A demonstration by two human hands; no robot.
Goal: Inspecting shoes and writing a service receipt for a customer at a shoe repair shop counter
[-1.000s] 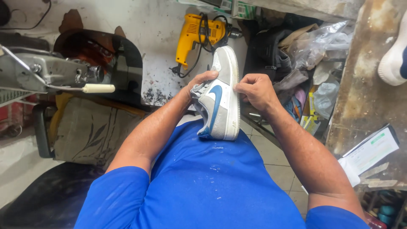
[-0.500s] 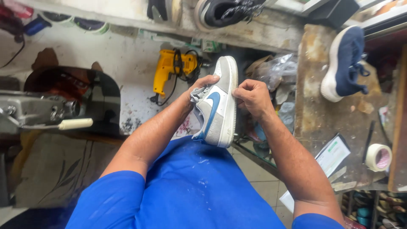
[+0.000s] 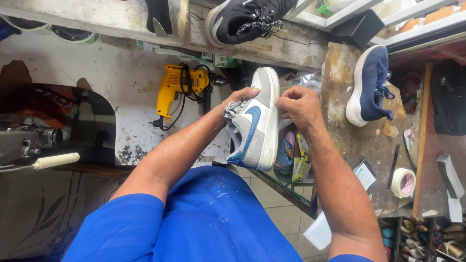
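Head view: left hand (image 3: 240, 99) and right hand (image 3: 297, 106) both clamped on a grey-and-white sneaker with blue side mark (image 3: 256, 125), held at frame centre above the person's blue-clad lap (image 3: 213, 218); sneaker toe points to 12 o'clock, heel to 6. Left fingers wrap the tongue and collar side at 9 o'clock of the shoe, partly hidden behind it; right fingers pinch the sole edge at 3 o'clock. At 9 to 10 o'clock of the hands, a yellow power drill (image 3: 179, 87) lies on the stained floor with its cord looped. At 2 o'clock, a navy sneaker with white sole (image 3: 369, 87) lies on a worn wooden bench (image 3: 359, 140); a tape roll (image 3: 403, 182) sits on the same bench at 4 o'clock. At 12 o'clock, a black sneaker (image 3: 247, 19) rests on a concrete ledge (image 3: 97, 17), cut off by the top edge. At 8 o'clock, a metal machine with a cream handle (image 3: 56, 160), cut off at left. Under the bench at 5 o'clock, a shelf (image 3: 427, 237) holds small shoes, too dim to make out. Just beside the held sneaker at 4 o'clock, crumpled bags and packets (image 3: 293, 155), contents unclear.
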